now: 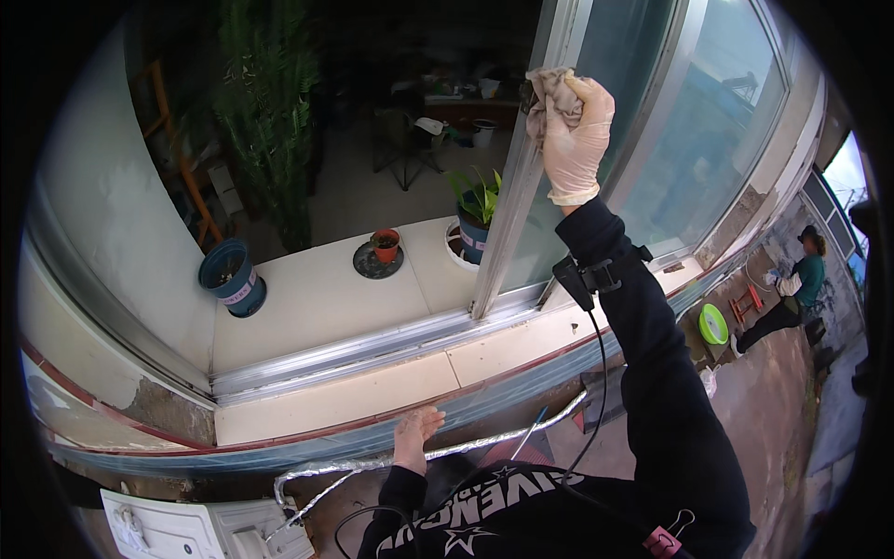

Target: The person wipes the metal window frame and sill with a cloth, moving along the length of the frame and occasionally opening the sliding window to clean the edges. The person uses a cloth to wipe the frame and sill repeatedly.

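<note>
My right hand (576,143), in a pale thin glove, is shut on a crumpled, stained grey cloth (555,101). The cloth presses against the upright edge of the aluminium sliding window sash (513,189). Below the tiled outer sill (349,395), my left hand (418,433) is held low at the blue-banded wall edge, fingers extended and nothing seen in it. Whether it touches the wall, I cannot tell. Between the hands runs the aluminium window track (335,356).
On the inner sill stand a blue flowerpot (230,276), a small orange pot (385,246) and a leafy potted plant (477,209). Foil-wrapped pipe (454,451) and a white washing machine (188,524) lie below. A person (803,279) sits near a green basin (712,323).
</note>
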`<action>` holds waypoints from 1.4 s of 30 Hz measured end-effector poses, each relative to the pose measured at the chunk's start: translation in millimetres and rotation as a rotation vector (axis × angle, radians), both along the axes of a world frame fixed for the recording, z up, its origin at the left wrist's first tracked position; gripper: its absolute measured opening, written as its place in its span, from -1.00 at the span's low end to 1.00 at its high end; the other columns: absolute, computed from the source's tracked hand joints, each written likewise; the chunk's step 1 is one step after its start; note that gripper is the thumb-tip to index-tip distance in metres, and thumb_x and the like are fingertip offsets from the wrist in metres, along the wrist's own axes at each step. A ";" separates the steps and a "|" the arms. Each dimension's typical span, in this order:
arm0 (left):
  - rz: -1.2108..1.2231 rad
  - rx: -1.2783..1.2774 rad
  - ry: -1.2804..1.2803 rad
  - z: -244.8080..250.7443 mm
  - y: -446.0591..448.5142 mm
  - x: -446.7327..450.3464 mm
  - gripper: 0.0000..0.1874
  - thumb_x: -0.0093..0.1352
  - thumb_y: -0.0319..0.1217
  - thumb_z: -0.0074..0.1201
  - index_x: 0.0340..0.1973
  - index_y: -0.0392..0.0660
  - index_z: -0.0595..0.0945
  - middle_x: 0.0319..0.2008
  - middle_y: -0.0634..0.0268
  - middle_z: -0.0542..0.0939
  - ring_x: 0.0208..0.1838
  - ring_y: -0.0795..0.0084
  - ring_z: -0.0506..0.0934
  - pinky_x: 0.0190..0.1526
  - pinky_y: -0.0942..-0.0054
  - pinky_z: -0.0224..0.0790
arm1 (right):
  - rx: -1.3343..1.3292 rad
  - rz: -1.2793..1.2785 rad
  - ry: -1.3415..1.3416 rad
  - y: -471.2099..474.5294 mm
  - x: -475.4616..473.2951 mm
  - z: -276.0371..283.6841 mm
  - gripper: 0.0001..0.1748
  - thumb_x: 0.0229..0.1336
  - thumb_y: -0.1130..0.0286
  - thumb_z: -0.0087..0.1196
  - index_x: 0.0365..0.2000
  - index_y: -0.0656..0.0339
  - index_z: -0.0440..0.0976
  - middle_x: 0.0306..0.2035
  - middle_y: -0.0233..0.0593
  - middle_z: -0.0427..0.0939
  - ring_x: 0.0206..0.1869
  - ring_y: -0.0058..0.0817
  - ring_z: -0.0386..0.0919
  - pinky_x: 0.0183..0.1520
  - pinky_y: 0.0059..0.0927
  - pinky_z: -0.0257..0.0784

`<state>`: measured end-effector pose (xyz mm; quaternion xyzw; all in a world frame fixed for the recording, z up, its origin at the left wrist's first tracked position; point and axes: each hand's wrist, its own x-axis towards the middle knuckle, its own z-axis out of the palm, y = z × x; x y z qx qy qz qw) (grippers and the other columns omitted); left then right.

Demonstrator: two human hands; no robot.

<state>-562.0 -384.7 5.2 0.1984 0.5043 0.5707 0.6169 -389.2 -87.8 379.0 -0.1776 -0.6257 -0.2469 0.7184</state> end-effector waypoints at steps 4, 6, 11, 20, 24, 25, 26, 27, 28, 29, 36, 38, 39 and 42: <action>-0.050 -0.067 0.014 -10.2 -26.0 0.4 -0.57 0.54 -0.25 -0.28 -0.03 -0.36 0.58 -0.12 0.00 0.69 -0.09 0.28 0.65 -0.01 0.45 0.45 | -0.288 -0.025 -0.034 -28.1 6.8 -99.8 -0.66 0.01 0.59 0.24 -0.13 0.21 0.50 -0.06 -0.12 0.48 -0.01 -0.09 0.46 0.02 -0.22 0.44; -0.060 -0.074 0.019 -15.0 -35.7 1.6 -0.57 0.54 -0.25 -0.27 -0.03 -0.36 0.57 -0.13 0.00 0.69 -0.09 0.27 0.65 0.01 0.43 0.45 | -0.456 -0.070 -0.120 -46.4 10.9 -148.1 -0.70 0.04 0.54 0.22 -0.16 0.17 0.51 -0.05 -0.12 0.48 -0.01 -0.05 0.47 0.02 -0.21 0.46; -0.072 -0.060 0.002 -22.4 -51.9 -1.6 -0.58 0.54 -0.22 -0.22 -0.05 -0.33 0.60 -0.13 0.01 0.70 -0.09 0.28 0.65 0.03 0.40 0.45 | -0.788 -0.011 -0.233 -85.5 23.3 -201.8 -0.66 -0.03 0.57 0.27 -0.16 0.25 0.55 -0.12 -0.08 0.54 -0.02 -0.11 0.53 0.06 -0.26 0.46; -0.040 -0.114 0.054 -10.7 -47.2 -4.2 -0.61 0.53 -0.23 -0.18 -0.06 -0.30 0.62 -0.12 0.03 0.70 -0.08 0.32 0.66 0.05 0.43 0.45 | -0.144 -0.008 0.043 -15.4 9.6 7.4 -0.65 -0.02 0.52 0.31 -0.15 0.27 0.55 -0.16 -0.17 0.56 -0.09 -0.28 0.56 0.04 -0.39 0.45; -0.015 -0.053 0.001 -11.6 -43.1 6.0 -0.59 0.55 -0.23 -0.18 -0.04 -0.33 0.61 -0.11 0.00 0.69 -0.06 0.29 0.65 0.11 0.40 0.44 | -0.183 -0.042 0.123 -12.1 -7.8 -80.8 -0.60 -0.12 0.59 0.27 -0.16 0.25 0.51 -0.17 -0.14 0.54 -0.11 -0.17 0.55 0.01 -0.33 0.46; -0.010 -0.048 -0.018 -13.3 -45.0 7.3 -0.58 0.55 -0.22 -0.18 -0.03 -0.33 0.61 -0.11 0.00 0.69 -0.05 0.28 0.65 0.12 0.39 0.44 | -0.240 -0.036 0.136 -18.4 -8.6 -117.2 -0.59 -0.13 0.61 0.26 -0.16 0.24 0.50 -0.15 -0.13 0.53 -0.11 -0.15 0.55 0.02 -0.32 0.47; -0.013 -0.073 -0.008 -14.5 -47.1 7.5 -0.55 0.52 -0.18 -0.13 -0.01 -0.37 0.57 -0.09 -0.07 0.66 -0.02 0.23 0.62 0.12 0.36 0.43 | -0.305 -0.064 0.118 -22.5 -8.7 -149.3 -0.55 -0.14 0.57 0.28 -0.14 0.20 0.48 -0.13 -0.08 0.51 -0.07 -0.10 0.53 0.01 -0.27 0.46; -0.012 -0.089 -0.001 -16.4 -47.7 7.4 -0.55 0.52 -0.18 -0.12 -0.01 -0.37 0.57 -0.09 -0.06 0.66 -0.02 0.23 0.62 0.12 0.36 0.43 | -0.365 -0.092 0.099 -26.2 -8.1 -179.4 -0.52 -0.16 0.54 0.31 -0.12 0.16 0.46 -0.10 -0.04 0.50 -0.04 -0.04 0.51 0.00 -0.23 0.46; -0.006 -0.112 -0.001 -18.7 -48.7 6.1 -0.55 0.52 -0.18 -0.11 -0.01 -0.37 0.57 -0.09 -0.06 0.66 -0.02 0.23 0.62 0.13 0.35 0.43 | -0.434 -0.101 0.108 -32.0 -8.5 -210.1 -0.52 -0.15 0.53 0.32 -0.13 0.16 0.44 -0.10 -0.04 0.50 -0.04 -0.04 0.51 -0.01 -0.22 0.47; -0.004 -0.129 -0.001 -20.9 -48.6 5.0 -0.56 0.51 -0.18 -0.10 -0.01 -0.36 0.58 -0.09 -0.05 0.66 -0.03 0.23 0.62 0.13 0.34 0.43 | -0.498 -0.113 0.117 -36.7 -9.6 -237.8 -0.52 -0.15 0.51 0.33 -0.13 0.15 0.43 -0.10 -0.03 0.50 -0.03 -0.04 0.52 -0.03 -0.21 0.48; -0.031 -0.108 0.005 -30.9 -46.9 13.2 -0.55 0.53 -0.17 -0.10 0.00 -0.36 0.58 -0.11 -0.02 0.68 -0.06 0.24 0.63 0.10 0.37 0.42 | -1.058 -0.289 0.035 -61.7 -8.5 -364.6 -0.71 0.06 0.40 0.26 -0.24 0.17 0.40 -0.21 -0.11 0.50 -0.17 -0.09 0.55 -0.16 -0.20 0.49; -0.032 -0.136 0.011 -31.7 -44.2 14.6 -0.58 0.53 -0.23 -0.15 0.00 -0.36 0.59 -0.13 0.00 0.69 -0.08 0.25 0.65 0.07 0.39 0.43 | -1.216 -0.152 0.084 -74.4 -7.1 -367.3 -0.74 0.07 0.40 0.25 -0.24 0.17 0.43 -0.23 -0.11 0.53 -0.20 -0.13 0.56 -0.19 -0.23 0.50; -0.036 -0.117 0.007 -32.3 -43.7 16.9 -0.60 0.54 -0.28 -0.19 -0.01 -0.36 0.60 -0.15 0.01 0.69 -0.09 0.27 0.66 0.04 0.42 0.45 | -1.174 -0.261 0.021 -79.3 -5.0 -362.8 -0.76 0.08 0.41 0.24 -0.25 0.18 0.44 -0.23 -0.12 0.54 -0.22 -0.15 0.57 -0.20 -0.25 0.50; -0.060 -0.138 0.030 -35.5 -43.2 13.5 -0.47 0.50 -0.03 -0.10 0.01 -0.28 0.60 -0.06 0.03 0.65 -0.01 0.23 0.61 0.14 0.32 0.36 | -0.920 -0.041 0.219 -81.2 -7.8 -331.6 -0.71 -0.01 0.43 0.33 -0.26 0.13 0.48 -0.21 -0.15 0.56 -0.19 -0.16 0.60 -0.18 -0.29 0.54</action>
